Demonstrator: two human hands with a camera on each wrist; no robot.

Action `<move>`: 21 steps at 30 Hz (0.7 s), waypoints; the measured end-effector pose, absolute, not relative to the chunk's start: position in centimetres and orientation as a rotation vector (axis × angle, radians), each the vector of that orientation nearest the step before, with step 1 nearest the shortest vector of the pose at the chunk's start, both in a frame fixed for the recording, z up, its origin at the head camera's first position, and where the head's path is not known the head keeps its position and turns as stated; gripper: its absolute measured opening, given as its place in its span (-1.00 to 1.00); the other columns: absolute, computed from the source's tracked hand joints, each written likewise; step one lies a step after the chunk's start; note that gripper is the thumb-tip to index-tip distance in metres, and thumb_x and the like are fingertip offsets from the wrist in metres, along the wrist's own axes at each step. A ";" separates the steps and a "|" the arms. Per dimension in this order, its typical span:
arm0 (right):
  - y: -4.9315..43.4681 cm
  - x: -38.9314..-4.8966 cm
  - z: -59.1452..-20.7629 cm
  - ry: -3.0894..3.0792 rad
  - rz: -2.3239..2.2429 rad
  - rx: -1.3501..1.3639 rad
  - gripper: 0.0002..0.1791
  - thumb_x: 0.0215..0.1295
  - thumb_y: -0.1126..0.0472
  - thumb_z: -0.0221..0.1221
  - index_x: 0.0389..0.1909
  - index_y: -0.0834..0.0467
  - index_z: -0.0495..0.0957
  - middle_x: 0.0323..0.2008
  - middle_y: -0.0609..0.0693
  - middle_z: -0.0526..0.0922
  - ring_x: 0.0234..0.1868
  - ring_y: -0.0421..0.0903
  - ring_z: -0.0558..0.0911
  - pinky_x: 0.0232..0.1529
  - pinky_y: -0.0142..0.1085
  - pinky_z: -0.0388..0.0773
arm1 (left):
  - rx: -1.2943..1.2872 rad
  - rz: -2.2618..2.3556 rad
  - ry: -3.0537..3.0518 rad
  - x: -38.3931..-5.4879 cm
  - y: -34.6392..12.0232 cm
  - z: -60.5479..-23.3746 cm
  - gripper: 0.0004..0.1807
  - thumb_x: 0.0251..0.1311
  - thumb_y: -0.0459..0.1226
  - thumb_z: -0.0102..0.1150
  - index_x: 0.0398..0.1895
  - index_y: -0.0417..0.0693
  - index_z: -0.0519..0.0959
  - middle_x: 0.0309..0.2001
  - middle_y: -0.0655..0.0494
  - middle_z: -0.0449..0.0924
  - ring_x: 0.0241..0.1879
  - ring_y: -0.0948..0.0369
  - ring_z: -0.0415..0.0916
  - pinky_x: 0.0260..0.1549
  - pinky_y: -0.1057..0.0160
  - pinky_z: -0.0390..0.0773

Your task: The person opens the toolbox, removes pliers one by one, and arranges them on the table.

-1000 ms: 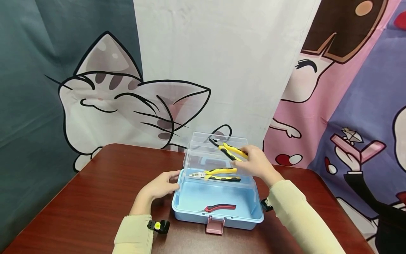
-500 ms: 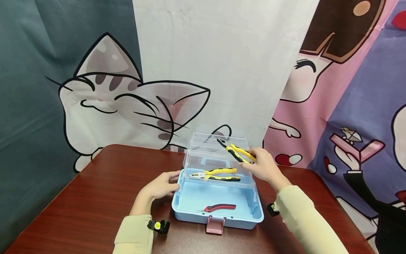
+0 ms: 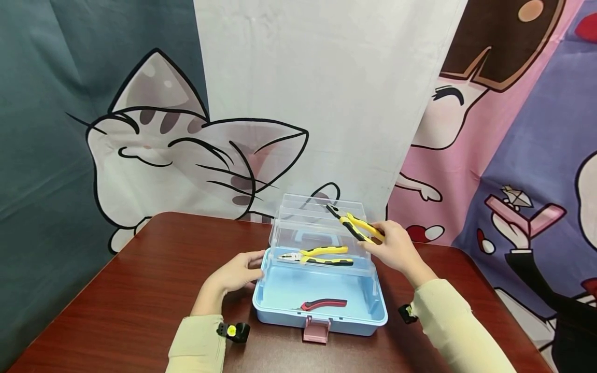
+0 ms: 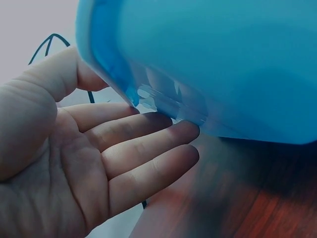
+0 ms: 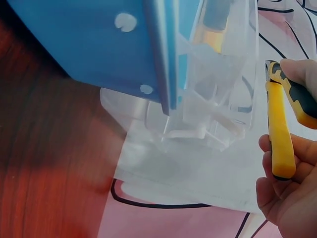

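Note:
My right hand (image 3: 395,247) holds long-nose pliers (image 3: 365,225) with yellow-and-black handles, raised over the right side of the toolbox. Their dark jaws point up and left, and the handles are spread. At the toolbox's left rim, my left hand (image 3: 237,273) touches the corner; its fingers (image 4: 148,151) stretch along the outside and the thumb lies at the edge. The blue toolbox (image 3: 280,317) stands with its lid raised. Combination pliers (image 3: 325,251) with yellow-and-black handles lie in the clear upper tray (image 5: 218,74). Small red-and-black pliers (image 3: 326,303) lie on the box floor.
A pink latch (image 3: 316,331) hangs down at the toolbox's front. The clear lid (image 3: 322,204) leans back toward the wall cloth (image 3: 336,93) printed with cartoons. Beneath everything is a dark red-brown wooden table (image 3: 140,290).
My right hand has moved to the right and slightly down, carrying the long-nose pliers with it. The left hand and the toolbox stay where they were.

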State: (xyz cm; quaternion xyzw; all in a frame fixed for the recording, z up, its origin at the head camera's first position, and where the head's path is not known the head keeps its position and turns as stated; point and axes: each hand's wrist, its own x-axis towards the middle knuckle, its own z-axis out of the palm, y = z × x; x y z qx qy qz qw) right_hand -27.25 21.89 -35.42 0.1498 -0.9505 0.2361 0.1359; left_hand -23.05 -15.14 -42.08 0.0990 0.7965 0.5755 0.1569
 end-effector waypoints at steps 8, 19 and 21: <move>22.5 -26.9 -35.9 -2.727 0.684 0.420 -0.44 -0.01 -0.01 0.38 -0.03 0.24 0.56 -0.19 0.12 0.58 -0.21 -0.01 0.46 -0.25 -0.21 0.45 | 0.267 1.623 2.312 -23.0 -15.0 -41.9 -0.26 0.09 -0.38 0.07 0.41 -0.24 0.15 0.30 -0.24 0.33 0.05 0.01 0.52 -0.18 0.02 0.63; 23.5 -26.3 -36.5 -2.689 0.715 0.383 -0.40 0.00 -0.05 0.37 -0.02 0.27 0.55 -0.18 0.13 0.59 -0.21 0.00 0.48 -0.24 -0.19 0.45 | 0.263 1.588 2.350 -22.9 -15.2 -41.7 -0.26 0.07 -0.37 0.09 0.40 -0.23 0.17 0.29 -0.23 0.35 0.05 0.08 0.52 -0.17 0.02 0.62; 23.7 -26.2 -36.7 -2.684 0.723 0.380 -0.40 0.00 -0.06 0.37 -0.03 0.27 0.55 -0.19 0.13 0.59 -0.21 0.00 0.48 -0.24 -0.19 0.44 | 0.248 1.585 2.355 -22.9 -15.1 -41.8 -0.26 0.06 -0.36 0.10 0.40 -0.20 0.19 0.29 -0.20 0.36 0.05 0.09 0.51 -0.16 0.01 0.62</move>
